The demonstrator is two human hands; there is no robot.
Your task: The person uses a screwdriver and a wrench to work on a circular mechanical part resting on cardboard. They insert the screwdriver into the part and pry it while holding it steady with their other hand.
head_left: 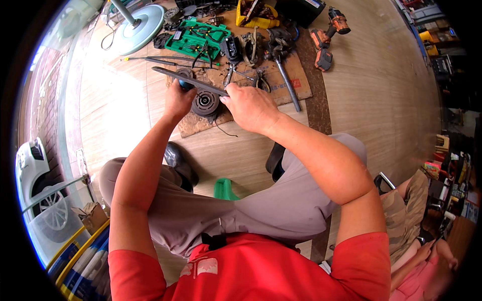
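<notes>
My left hand (178,100) is closed around a small blue object (185,85), partly hidden by my fingers. My right hand (251,108) grips the near end of a long flat grey metal bar (170,72), which slants up to the left above the blue object. Beneath and between my hands lies a round dark metal pulley-like part (205,100) with a thin wire trailing from it. It rests on a worn cardboard sheet (296,83). A long steel tube (288,88) and some scattered hand tools (235,72) lie just beyond.
Ahead are a green tool case (188,37), a yellow container (253,15), an orange drill (335,27) and a round stand base (135,35). A green plastic stool (223,189) is between my legs. A seated person (409,210) is at right, a white car (35,165) at left.
</notes>
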